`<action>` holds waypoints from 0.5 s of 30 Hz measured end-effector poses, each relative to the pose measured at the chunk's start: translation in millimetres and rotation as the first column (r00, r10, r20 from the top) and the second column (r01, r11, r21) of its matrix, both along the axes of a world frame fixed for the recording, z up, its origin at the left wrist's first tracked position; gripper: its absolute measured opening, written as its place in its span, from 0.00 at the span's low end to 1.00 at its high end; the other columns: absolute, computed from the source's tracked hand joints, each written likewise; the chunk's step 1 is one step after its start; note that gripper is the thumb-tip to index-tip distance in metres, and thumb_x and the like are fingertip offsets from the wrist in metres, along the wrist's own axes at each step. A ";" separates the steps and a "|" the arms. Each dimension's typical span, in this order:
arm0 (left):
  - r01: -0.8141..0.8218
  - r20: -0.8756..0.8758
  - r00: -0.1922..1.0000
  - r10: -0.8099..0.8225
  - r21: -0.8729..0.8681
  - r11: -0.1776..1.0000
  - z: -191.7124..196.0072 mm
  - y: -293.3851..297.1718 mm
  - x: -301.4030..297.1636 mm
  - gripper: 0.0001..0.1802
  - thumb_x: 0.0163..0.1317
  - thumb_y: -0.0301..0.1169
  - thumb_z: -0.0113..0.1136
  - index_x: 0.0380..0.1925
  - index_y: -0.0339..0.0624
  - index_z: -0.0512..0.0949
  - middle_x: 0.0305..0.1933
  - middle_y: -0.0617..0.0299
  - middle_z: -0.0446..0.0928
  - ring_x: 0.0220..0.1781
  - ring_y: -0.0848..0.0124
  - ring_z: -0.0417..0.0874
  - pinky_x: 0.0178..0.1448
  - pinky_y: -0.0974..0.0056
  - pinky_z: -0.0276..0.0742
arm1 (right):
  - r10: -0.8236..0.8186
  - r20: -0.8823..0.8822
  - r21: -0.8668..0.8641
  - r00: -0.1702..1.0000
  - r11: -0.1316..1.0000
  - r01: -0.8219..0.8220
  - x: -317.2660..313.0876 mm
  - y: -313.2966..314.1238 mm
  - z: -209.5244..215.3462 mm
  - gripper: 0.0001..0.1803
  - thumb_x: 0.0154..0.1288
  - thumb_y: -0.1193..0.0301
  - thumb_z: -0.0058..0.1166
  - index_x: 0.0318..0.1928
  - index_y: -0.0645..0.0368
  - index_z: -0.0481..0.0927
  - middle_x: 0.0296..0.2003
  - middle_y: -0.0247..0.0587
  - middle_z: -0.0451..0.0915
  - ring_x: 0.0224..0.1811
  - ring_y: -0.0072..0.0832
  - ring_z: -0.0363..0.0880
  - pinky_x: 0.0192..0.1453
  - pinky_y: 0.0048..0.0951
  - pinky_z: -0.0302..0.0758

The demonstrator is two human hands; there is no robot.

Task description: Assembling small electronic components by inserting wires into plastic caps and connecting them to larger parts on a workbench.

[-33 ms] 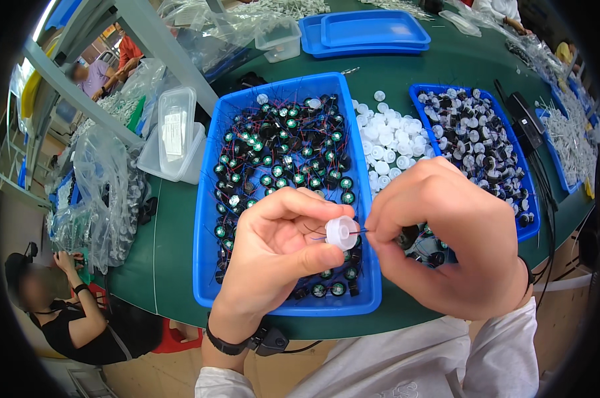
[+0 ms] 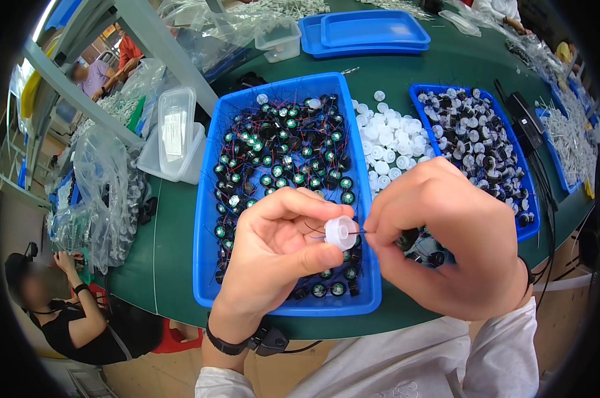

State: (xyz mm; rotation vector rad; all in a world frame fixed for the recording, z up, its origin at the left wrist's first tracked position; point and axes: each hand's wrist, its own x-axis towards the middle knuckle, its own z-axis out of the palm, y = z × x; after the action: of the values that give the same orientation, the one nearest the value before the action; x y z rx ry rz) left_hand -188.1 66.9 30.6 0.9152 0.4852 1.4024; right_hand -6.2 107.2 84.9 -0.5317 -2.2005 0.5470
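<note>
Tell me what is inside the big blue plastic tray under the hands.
The blue plastic tray holds many small round black parts with green tops and thin red and black wires. The left hand and right hand cover its near right corner.

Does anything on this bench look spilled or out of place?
Yes: the small white round plastic caps lie loose in a heap on the green table, between the two blue plastic trays, while the other small parts sit inside trays.

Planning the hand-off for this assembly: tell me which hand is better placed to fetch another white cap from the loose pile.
Right, probably. The right hand lies just below the pile of white caps, only pinching thin wires. The left hand grips the white cap over the blue tray, farther away.
</note>
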 end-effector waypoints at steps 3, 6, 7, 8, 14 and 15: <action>0.010 0.018 1.000 -0.010 0.006 1.000 0.6 0.4 0.7 0.18 0.44 0.13 0.63 0.38 0.29 0.73 0.41 0.53 0.72 0.44 0.69 0.76 0.51 0.66 0.74 | 0.008 0.030 0.034 1.000 0.999 -0.009 2.4 -0.1 -0.3 0.14 0.38 0.86 0.58 0.24 0.55 0.72 0.26 0.33 0.76 0.26 0.28 0.73 0.34 0.26 0.66; 0.011 0.019 1.000 -0.011 0.009 1.000 1.9 0.2 1.4 0.18 0.43 0.13 0.63 0.38 0.29 0.73 0.41 0.53 0.72 0.45 0.69 0.76 0.51 0.65 0.73 | -0.013 0.056 0.071 0.998 0.997 0.009 1.0 -1.4 -0.4 0.15 0.37 0.86 0.59 0.23 0.54 0.70 0.26 0.32 0.76 0.25 0.29 0.73 0.33 0.27 0.66; 0.012 0.017 1.000 -0.012 0.009 1.000 2.3 0.2 1.8 0.18 0.43 0.12 0.63 0.37 0.28 0.73 0.41 0.53 0.72 0.45 0.69 0.76 0.51 0.65 0.73 | -0.021 0.064 0.078 0.998 0.997 0.016 0.7 -1.9 -0.6 0.15 0.37 0.86 0.59 0.22 0.54 0.69 0.26 0.32 0.76 0.25 0.29 0.73 0.33 0.27 0.66; 0.009 -0.001 1.000 -0.009 0.006 1.000 2.7 0.0 2.0 0.18 0.43 0.12 0.63 0.37 0.28 0.73 0.40 0.53 0.72 0.45 0.68 0.76 0.52 0.65 0.73 | -0.029 0.071 0.084 0.997 0.996 0.023 0.6 -2.6 -1.0 0.15 0.37 0.86 0.59 0.22 0.54 0.68 0.26 0.32 0.76 0.25 0.30 0.73 0.33 0.27 0.66; 0.016 -0.107 0.994 -0.010 0.054 0.998 0.6 1.4 1.6 0.18 0.42 0.10 0.62 0.37 0.28 0.73 0.40 0.53 0.72 0.45 0.68 0.76 0.53 0.64 0.73 | -0.019 0.077 0.061 0.997 0.998 0.014 -1.1 -2.9 -7.0 0.15 0.39 0.86 0.58 0.22 0.54 0.67 0.26 0.33 0.75 0.26 0.31 0.73 0.32 0.28 0.67; 0.013 -0.109 0.994 -0.007 0.056 0.998 0.1 1.3 1.1 0.18 0.42 0.10 0.62 0.37 0.28 0.73 0.40 0.53 0.72 0.45 0.68 0.76 0.53 0.64 0.73 | -0.011 0.073 0.041 0.997 0.999 0.008 -1.6 -2.6 -7.4 0.15 0.39 0.86 0.57 0.22 0.55 0.68 0.27 0.34 0.75 0.27 0.31 0.73 0.32 0.28 0.67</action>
State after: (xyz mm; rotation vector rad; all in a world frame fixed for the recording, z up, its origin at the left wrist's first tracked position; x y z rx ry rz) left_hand -187.0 68.2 30.7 1.0428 0.5248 1.3675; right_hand -7.8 104.6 77.5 -0.5477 -2.2722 0.4833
